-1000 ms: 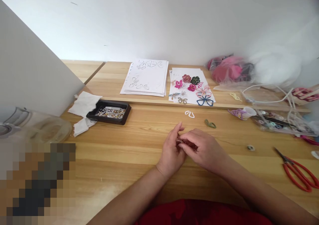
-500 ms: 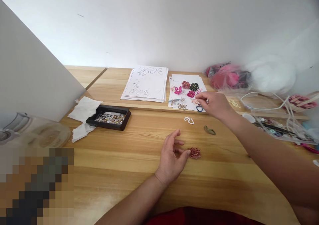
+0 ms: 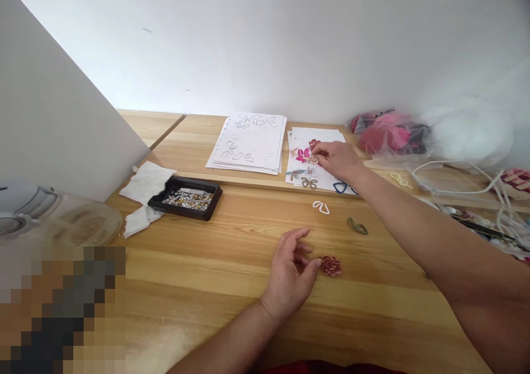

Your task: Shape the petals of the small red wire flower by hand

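Observation:
My right hand is closed in a pinch over the sheets of white paper. Between its fingertips shows a small peach flower. Around them on the paper lie a bright pink flower, a brown butterfly and a dark blue loop piece; part of a red flower peeks out beyond the fingers. My left hand rests open on the table, fingers apart, its thumb tip at the edge of a dark rose-coloured looped flower.
A white loop piece and an olive one lie on the table. At left stands a black tray of beads beside white cloth scraps. Drawn sheets are further back. Bags and a clear box crowd the right.
My right hand has moved left and slightly away over the paper with the small peach flower, covering flowers that showed before. My left hand stays beside the rose-coloured flower. The view has shifted slightly.

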The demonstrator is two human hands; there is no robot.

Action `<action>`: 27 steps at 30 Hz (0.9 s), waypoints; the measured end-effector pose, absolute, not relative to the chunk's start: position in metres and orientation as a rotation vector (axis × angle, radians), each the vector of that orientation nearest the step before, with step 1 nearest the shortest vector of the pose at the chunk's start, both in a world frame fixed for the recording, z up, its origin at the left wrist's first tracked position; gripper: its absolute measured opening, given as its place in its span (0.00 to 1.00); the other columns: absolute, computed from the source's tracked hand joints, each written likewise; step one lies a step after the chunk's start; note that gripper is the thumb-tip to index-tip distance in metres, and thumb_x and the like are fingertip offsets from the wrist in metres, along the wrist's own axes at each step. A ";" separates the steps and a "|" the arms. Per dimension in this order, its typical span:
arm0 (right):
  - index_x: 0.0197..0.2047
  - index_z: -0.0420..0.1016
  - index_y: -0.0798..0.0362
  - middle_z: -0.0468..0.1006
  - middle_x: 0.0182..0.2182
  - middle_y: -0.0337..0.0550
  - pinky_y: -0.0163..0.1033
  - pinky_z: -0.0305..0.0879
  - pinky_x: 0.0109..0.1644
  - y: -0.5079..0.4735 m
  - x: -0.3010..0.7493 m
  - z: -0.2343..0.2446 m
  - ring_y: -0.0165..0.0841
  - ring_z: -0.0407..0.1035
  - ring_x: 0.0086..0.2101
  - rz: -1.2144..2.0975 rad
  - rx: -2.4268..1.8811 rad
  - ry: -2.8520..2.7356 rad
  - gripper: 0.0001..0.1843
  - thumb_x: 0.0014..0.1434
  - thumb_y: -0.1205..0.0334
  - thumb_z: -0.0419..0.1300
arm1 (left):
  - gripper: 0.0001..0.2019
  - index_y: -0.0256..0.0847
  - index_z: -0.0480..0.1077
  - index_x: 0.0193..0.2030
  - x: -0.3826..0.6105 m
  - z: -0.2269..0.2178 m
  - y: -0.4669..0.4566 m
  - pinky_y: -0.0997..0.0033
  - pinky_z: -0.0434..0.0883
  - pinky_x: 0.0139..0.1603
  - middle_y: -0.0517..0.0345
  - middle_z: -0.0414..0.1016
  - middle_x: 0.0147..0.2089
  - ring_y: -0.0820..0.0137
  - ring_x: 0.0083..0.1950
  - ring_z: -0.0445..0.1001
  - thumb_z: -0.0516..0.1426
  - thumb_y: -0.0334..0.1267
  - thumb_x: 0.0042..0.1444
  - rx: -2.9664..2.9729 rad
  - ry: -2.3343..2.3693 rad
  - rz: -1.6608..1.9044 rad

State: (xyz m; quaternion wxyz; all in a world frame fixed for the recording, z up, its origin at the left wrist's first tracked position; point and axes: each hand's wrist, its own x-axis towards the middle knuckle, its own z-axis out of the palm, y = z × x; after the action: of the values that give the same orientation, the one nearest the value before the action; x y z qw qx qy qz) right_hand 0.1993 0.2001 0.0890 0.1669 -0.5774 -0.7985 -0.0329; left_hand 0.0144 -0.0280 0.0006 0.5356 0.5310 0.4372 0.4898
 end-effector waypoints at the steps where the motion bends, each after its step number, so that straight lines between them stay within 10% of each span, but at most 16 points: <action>1: 0.42 0.82 0.49 0.82 0.40 0.40 0.41 0.65 0.44 0.204 0.194 0.088 0.40 0.73 0.41 -0.097 -1.639 -2.285 0.12 0.61 0.69 0.57 | 0.26 0.43 0.66 0.60 0.015 0.001 -0.028 0.72 0.77 0.39 0.46 0.64 0.60 0.70 0.46 0.73 0.61 0.28 0.54 1.262 1.040 1.169; 27: 0.43 0.81 0.52 0.81 0.39 0.43 0.42 0.66 0.45 0.192 0.180 0.090 0.39 0.74 0.39 -0.038 -1.608 -2.099 0.10 0.63 0.65 0.58 | 0.24 0.45 0.68 0.58 0.014 0.000 -0.027 0.72 0.76 0.39 0.48 0.66 0.59 0.71 0.45 0.74 0.62 0.28 0.53 1.281 1.021 1.182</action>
State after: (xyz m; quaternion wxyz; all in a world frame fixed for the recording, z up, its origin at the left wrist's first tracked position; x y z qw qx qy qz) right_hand 0.1798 0.1918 0.0899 0.2459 -0.5895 -0.7693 -0.0139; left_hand 0.0138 -0.0268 0.0003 0.5319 0.5369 0.4282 0.4954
